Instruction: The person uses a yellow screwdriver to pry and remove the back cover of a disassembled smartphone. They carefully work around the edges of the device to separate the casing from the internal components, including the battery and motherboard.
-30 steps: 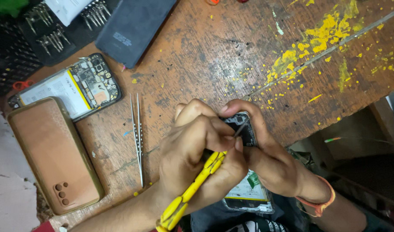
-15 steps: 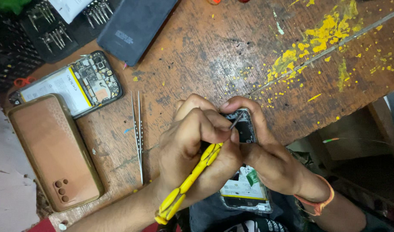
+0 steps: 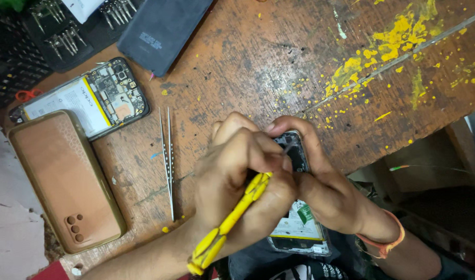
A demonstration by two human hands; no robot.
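Little has moved: both hands' grip stays on screwdriver (image 3: pixel 232 220) and phone (image 3: pixel 299 228), over paint-spattered wooden bench (image 3: pixel 279 62).

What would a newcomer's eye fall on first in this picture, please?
Both hands meet at the table's near edge: the left hand grips a yellow screwdriver over an opened phone steadied by the right hand. Yellow paint splatter marks the worn wooden table at upper right.
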